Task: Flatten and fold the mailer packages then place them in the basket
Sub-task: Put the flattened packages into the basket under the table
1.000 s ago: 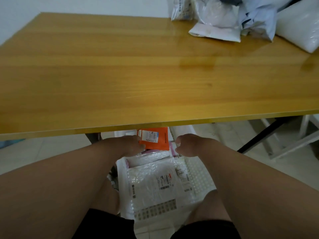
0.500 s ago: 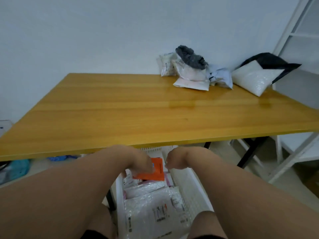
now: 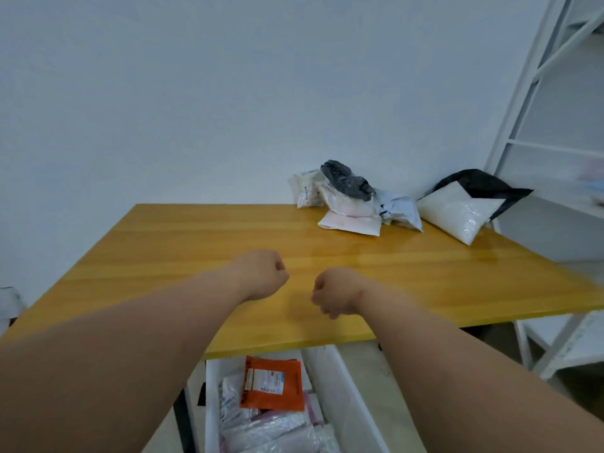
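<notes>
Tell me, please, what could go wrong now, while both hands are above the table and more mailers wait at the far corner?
1. The pile of mailers lies loosely heaped at the far right of the table; pulling one out may drag others along.
2. The orange mailer lies loose on top in the white basket, so it might unfold.
3. The left hand and right hand must reach far.

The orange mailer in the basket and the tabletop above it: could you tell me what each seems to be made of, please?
The orange mailer looks like thin plastic film with a slight sheen, bearing a white printed label. The tabletop appears to be wood or wood veneer under a glossy varnish: lengthwise grain stripes and soft reflections show.
</notes>
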A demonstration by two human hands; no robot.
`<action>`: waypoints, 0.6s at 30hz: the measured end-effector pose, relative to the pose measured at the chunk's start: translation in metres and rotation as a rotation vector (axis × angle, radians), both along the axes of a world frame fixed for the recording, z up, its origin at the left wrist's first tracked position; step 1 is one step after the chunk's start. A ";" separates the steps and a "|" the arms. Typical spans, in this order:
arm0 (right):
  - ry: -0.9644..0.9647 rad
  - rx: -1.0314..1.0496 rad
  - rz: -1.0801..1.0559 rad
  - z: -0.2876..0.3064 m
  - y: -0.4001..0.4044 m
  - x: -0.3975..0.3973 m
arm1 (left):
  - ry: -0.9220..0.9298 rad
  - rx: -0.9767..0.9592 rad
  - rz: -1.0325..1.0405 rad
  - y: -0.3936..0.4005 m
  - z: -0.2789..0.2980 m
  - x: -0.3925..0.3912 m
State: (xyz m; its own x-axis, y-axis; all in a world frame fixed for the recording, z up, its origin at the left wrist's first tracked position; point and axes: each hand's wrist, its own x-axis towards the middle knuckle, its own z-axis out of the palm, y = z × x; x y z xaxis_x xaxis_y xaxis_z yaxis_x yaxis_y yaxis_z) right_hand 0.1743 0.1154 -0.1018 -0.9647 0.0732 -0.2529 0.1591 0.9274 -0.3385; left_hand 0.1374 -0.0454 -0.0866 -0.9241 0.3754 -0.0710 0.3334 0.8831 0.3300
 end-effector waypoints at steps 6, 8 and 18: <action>0.136 0.048 -0.056 -0.010 0.028 -0.041 | -0.007 0.112 0.025 0.021 -0.025 -0.056; 0.139 0.073 -0.091 -0.015 0.041 -0.061 | -0.016 0.124 0.020 0.032 -0.033 -0.075; 0.160 0.287 -0.174 -0.037 0.104 -0.176 | 0.022 0.099 0.001 0.089 -0.067 -0.188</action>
State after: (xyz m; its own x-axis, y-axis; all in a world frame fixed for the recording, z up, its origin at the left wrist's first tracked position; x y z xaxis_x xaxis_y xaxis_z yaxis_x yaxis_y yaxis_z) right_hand -0.0018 0.2194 -0.1393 -0.9573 0.2857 -0.0450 0.2889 0.9519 -0.1016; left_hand -0.0510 0.0435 -0.1535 -0.9256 0.3783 -0.0135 0.3402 0.8470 0.4085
